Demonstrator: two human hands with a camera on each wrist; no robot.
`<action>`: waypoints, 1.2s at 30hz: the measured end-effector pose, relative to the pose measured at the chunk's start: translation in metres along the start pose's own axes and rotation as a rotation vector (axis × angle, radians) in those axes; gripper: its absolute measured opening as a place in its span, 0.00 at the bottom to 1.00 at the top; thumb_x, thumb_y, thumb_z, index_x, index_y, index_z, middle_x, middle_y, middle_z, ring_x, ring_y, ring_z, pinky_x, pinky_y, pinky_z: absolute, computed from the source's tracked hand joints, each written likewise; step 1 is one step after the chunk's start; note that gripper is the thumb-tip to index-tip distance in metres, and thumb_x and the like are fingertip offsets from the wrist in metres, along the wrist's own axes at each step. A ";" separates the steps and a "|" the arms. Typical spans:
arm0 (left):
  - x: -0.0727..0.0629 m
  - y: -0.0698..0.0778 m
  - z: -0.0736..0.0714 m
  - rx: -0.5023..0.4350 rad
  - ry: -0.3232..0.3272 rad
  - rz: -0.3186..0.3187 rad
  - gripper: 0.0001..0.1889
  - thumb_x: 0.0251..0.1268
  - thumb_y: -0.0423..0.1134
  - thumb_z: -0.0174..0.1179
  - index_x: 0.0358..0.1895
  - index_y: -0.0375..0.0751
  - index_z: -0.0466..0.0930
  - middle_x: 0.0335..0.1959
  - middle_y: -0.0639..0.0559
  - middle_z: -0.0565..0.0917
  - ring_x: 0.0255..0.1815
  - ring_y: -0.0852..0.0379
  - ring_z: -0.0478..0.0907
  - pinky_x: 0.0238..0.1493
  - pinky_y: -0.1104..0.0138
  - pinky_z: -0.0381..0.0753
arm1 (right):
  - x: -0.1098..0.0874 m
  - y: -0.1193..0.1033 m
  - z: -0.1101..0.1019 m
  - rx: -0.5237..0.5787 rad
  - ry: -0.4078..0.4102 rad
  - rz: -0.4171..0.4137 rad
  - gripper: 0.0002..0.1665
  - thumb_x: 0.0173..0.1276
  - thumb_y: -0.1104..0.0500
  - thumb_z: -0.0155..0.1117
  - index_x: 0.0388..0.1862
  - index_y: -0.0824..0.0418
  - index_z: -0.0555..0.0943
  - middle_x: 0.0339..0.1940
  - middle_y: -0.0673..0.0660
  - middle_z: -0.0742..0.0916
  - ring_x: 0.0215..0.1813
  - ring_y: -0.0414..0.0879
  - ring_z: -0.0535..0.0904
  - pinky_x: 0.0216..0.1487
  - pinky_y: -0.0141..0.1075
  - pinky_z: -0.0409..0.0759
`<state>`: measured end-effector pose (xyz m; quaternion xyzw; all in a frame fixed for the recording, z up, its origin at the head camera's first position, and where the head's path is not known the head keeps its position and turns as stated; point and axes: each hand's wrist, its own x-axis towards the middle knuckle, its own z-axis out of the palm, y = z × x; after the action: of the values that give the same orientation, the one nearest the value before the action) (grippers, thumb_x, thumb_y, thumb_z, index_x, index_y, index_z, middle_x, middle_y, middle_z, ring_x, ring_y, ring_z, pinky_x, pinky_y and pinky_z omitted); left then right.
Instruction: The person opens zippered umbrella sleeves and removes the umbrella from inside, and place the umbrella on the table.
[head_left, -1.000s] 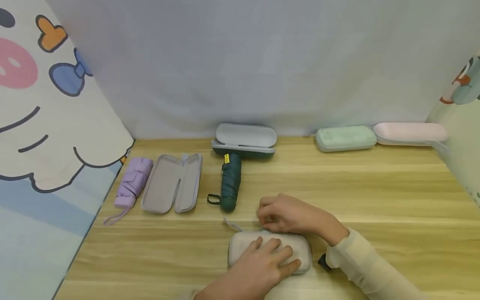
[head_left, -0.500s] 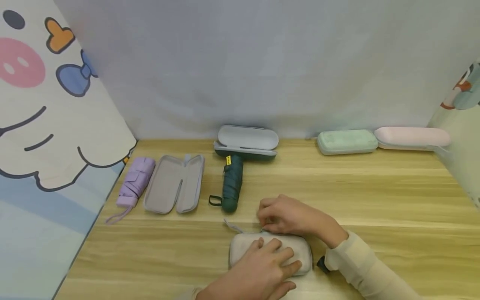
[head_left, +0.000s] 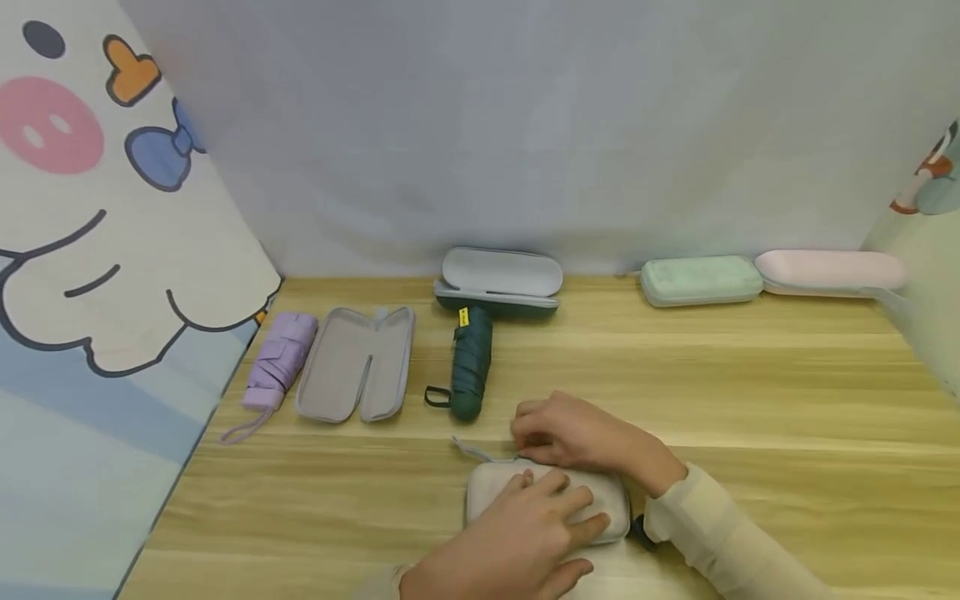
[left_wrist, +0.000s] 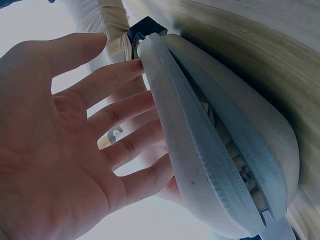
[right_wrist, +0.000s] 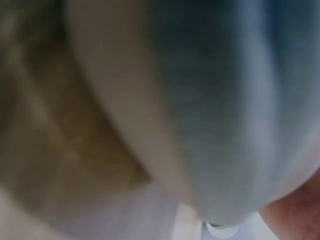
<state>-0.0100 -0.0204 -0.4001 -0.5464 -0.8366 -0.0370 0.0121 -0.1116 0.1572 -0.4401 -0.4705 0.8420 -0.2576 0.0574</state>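
Observation:
A pale grey-white zip case point(head_left: 491, 486) lies at the front of the table. My left hand point(head_left: 517, 529) rests on its top with fingers spread and fairly straight, the thumb out to the side. Curled at the case's far edge, my right hand point(head_left: 570, 433) pinches at the zip; the pull itself is hidden by the fingers. In the left wrist view the grey-blue zip band point(left_wrist: 200, 135) is parted along one side, with a narrow dark gap between its halves. The right wrist view is filled by the blurred side of the case point(right_wrist: 210, 110).
Behind lie a dark green folded umbrella point(head_left: 471, 367), a purple folded umbrella point(head_left: 281, 358) and an opened grey case point(head_left: 333, 375). Along the back wall stand an opened dark green case point(head_left: 502, 273), a mint case point(head_left: 701, 279) and a pink case point(head_left: 832, 271).
The head view has shifted slightly, so the scene sits a little further right. My left thumb has come out to the side. Both hands stay at the case.

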 end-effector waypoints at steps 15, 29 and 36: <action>-0.027 -0.019 0.000 0.028 0.006 -0.095 0.32 0.69 0.47 0.70 0.75 0.61 0.71 0.71 0.55 0.76 0.66 0.51 0.77 0.56 0.56 0.85 | -0.072 -0.011 -0.004 0.168 0.089 0.311 0.10 0.84 0.55 0.55 0.54 0.45 0.83 0.50 0.40 0.87 0.50 0.35 0.83 0.53 0.37 0.84; -0.041 -0.051 0.008 -0.277 -0.072 -0.191 0.44 0.65 0.53 0.72 0.82 0.65 0.60 0.74 0.50 0.73 0.71 0.48 0.73 0.64 0.53 0.82 | -0.120 -0.030 0.002 0.371 0.159 0.318 0.26 0.77 0.51 0.65 0.71 0.45 0.72 0.65 0.43 0.78 0.57 0.36 0.77 0.59 0.30 0.78; -0.043 -0.063 0.003 -0.524 -0.087 -0.274 0.35 0.76 0.57 0.60 0.82 0.62 0.60 0.76 0.55 0.71 0.74 0.55 0.73 0.70 0.54 0.78 | -0.125 -0.035 0.008 0.409 0.157 0.306 0.46 0.71 0.49 0.72 0.83 0.47 0.60 0.74 0.46 0.72 0.69 0.36 0.70 0.67 0.27 0.71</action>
<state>-0.0504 -0.0845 -0.4088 -0.4139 -0.8644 -0.2293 -0.1704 -0.0134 0.2421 -0.4483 -0.2947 0.8358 -0.4465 0.1239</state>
